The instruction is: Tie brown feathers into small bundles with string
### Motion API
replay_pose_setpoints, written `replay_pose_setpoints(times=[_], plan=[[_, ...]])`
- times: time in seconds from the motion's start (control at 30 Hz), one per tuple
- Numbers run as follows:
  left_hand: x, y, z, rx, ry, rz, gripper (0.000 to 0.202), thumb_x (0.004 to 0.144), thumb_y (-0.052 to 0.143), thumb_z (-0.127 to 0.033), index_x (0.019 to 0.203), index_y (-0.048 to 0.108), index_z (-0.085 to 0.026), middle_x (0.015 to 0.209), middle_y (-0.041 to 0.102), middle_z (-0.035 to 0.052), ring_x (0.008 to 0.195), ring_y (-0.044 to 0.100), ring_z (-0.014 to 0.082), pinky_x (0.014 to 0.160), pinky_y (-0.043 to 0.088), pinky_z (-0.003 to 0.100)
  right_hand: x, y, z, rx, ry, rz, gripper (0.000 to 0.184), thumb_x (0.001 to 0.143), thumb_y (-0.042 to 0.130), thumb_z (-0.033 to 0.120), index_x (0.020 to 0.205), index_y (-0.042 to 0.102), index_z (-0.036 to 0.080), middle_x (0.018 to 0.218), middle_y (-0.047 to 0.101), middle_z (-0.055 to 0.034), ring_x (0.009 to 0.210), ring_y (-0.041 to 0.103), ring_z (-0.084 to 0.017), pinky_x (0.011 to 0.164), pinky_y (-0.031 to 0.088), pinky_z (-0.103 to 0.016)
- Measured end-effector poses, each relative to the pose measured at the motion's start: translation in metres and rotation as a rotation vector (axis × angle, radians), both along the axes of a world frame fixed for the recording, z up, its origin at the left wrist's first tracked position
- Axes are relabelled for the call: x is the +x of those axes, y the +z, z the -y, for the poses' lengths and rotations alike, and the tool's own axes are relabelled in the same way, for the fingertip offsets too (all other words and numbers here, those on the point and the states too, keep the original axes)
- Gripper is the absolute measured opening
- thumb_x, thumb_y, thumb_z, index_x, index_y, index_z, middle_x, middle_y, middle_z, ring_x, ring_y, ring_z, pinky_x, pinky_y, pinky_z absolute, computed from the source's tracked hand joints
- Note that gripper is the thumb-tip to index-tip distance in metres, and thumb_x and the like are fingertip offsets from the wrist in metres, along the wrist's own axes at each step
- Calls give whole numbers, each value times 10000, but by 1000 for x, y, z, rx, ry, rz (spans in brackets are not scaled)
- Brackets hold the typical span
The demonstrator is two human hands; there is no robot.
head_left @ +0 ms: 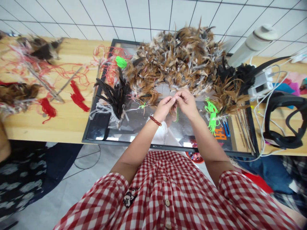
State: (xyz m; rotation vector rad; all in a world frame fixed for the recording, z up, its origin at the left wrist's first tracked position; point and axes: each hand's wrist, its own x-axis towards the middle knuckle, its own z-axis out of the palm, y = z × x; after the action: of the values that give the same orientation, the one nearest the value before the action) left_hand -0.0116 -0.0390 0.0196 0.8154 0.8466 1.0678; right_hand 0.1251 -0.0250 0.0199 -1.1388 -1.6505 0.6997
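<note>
My left hand (165, 107) and my right hand (186, 103) meet above a glass-topped tray (100, 127), fingertips pinched together. Between them sits something small, with a thin green strand (177, 114) hanging below; I cannot make out the rest. A red bead bracelet (155, 121) circles my left wrist. Just beyond my hands lies a big heap of brown feathers (177, 60). A bundle of black feathers (115, 95) tied with white strips rests to the left. Neon green cords (211, 116) lie to the right.
Red threads (76, 95) and thin metal rods (45, 84) lie on the wooden table (67, 123) at left. A white bottle (251, 44), cables, a charger (261, 84) and black headphones (285, 119) sit at right. Another person's dark patterned clothing (21, 182) shows at lower left.
</note>
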Motion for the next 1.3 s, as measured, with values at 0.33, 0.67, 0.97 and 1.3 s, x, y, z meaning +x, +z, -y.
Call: replay_pose_setpoints(times=[0.33,0.67,0.97,1.3], plan=[[0,7,-5,-179,242,50,304,954,635,-285,684,564,-165,523,457,-72,427,396,40,485,417,189,10,-14,-44,-22,-200,368,192,925,633,386,945,672,199,1090,648,-127,1062,598,-295,971,463,-486],[-3,6,-9,-175,343,87,288,936,661,-349,725,568,-176,563,480,-70,462,442,42,535,455,192,1,1,-40,27,-162,131,226,939,618,430,844,623,225,940,689,-64,965,630,-237,932,496,-428],[1,-5,-14,-113,407,90,276,862,758,-339,716,605,-161,585,549,-63,529,524,38,581,453,176,-35,-16,-4,-393,2,-568,607,638,853,655,929,493,262,651,645,75,597,633,-117,599,515,-249],[-2,7,-8,-191,230,196,200,899,721,-278,761,652,-152,568,516,-57,506,515,48,570,479,193,-33,-10,-3,-508,30,-583,680,535,902,663,846,449,262,612,622,82,548,624,-110,513,492,-227]])
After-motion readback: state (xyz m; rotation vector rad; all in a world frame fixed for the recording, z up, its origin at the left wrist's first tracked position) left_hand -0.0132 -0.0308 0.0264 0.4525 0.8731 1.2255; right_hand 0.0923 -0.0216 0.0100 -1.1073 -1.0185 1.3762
